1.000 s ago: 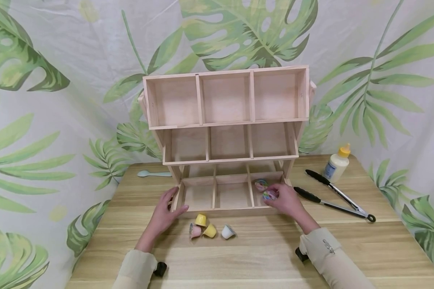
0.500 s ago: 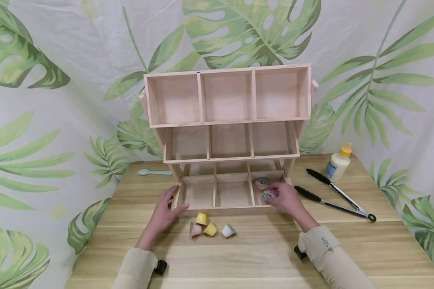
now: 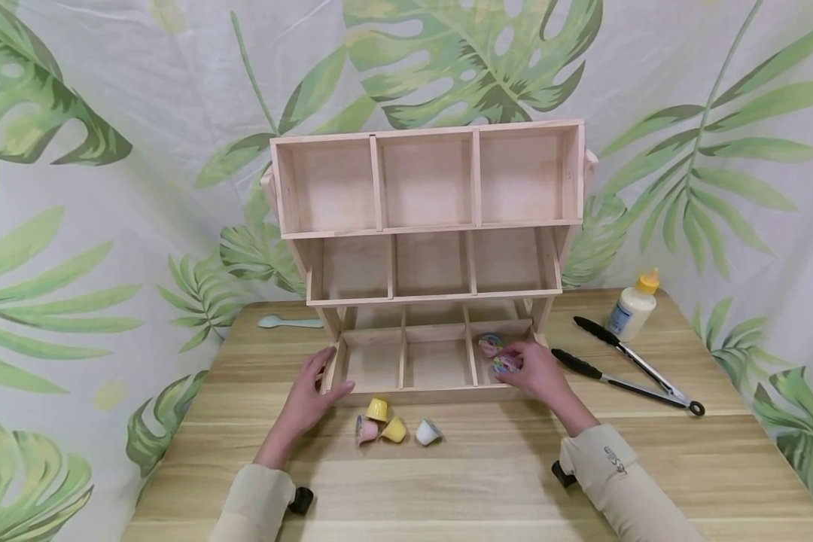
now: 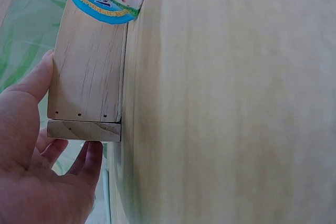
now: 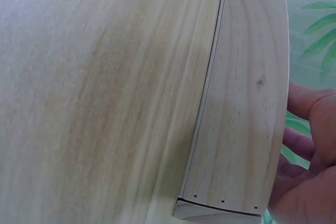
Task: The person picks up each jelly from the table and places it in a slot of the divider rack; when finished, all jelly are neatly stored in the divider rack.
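Observation:
A three-tier wooden rack (image 3: pixel 428 230) with divided compartments stands on the table. My left hand (image 3: pixel 309 395) holds the left front corner of its lowest tier, thumb at the front edge and fingers against the end. My right hand (image 3: pixel 540 374) pinches a jelly cup (image 3: pixel 504 365) by its side, in the lowest right compartment. Another jelly cup (image 3: pixel 491 345) with a colourful lid lies just behind it. In front of the rack lie two yellow jelly cups (image 3: pixel 394 430), a pink one (image 3: pixel 366 430) and a white one (image 3: pixel 427 432). The right wrist view hides the pinched cup behind the front board (image 5: pixel 241 93).
Black-handled tongs (image 3: pixel 640 369) lie spread to the right of the rack. Behind them stands a bottle (image 3: pixel 631 307) with a yellow cap. A pale green spoon (image 3: pixel 290 324) lies at the back left. A leaf-patterned cloth (image 3: pixel 142 188) hangs behind the table.

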A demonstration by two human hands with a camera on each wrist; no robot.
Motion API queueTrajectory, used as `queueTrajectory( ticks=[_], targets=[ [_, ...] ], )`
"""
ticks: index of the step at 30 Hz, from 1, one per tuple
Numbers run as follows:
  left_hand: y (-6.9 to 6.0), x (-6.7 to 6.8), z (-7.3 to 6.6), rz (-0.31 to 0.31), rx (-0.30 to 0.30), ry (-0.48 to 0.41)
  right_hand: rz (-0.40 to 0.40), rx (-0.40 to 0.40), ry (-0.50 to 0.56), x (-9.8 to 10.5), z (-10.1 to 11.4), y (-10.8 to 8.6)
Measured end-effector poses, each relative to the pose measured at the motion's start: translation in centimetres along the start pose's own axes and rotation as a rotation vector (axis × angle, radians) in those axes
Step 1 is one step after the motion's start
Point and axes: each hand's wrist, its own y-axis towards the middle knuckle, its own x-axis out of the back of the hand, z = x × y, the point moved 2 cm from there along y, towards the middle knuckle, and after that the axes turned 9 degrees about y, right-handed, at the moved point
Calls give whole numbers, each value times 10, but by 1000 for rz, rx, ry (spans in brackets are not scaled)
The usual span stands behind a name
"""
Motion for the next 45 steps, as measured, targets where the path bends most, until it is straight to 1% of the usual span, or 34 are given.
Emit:
queueTrajectory(
  ticks=[3, 6, 9, 11, 13, 16, 18, 22, 24, 27, 31, 33, 39, 42, 45],
  targets=[
    [0, 0, 0, -5, -13, 3, -5, 8, 9, 1, 2, -1],
    [0, 0, 0, -6, -20, 6, -22, 34, -1, 2, 5, -3],
    [1, 0, 1, -8, -23, 3, -65, 75, -23, 5, 12, -7],
    [1, 0, 1, -8, -19, 1, -96, 97, -19, 6, 20, -10],
    [1, 0, 1, -7, -18, 1, -119, 124, 1, 7, 28, -14],
    [0, 0, 1, -9, -18, 2, -105, 162, 85, 3, 40, -20],
    [0, 0, 0, -11, -25, 5, -75, 194, 155, -1, 48, -24],
    [-1, 0, -2, -19, -34, 2, 34, 227, 284, -17, 60, -32],
    [-1, 0, -2, -20, -34, 2, 106, 240, 327, -26, 64, -36],
    [-1, 0, -2, -17, -29, 4, 206, 272, 359, -40, 68, -42],
    [0, -1, -1, -7, -20, -1, 297, 279, 380, -54, 69, -49],
    [0, -1, 0, -5, -18, -9, 328, 261, 388, -60, 68, -51],
    [0, -2, 2, -6, -16, 3, 384, 246, 350, -75, 65, -53],
    [1, -2, 2, -5, -13, 6, 405, 244, 308, -79, 63, -53],
    [1, -2, 2, -2, -10, 0, 424, 244, 288, -82, 63, -53]
  ],
)
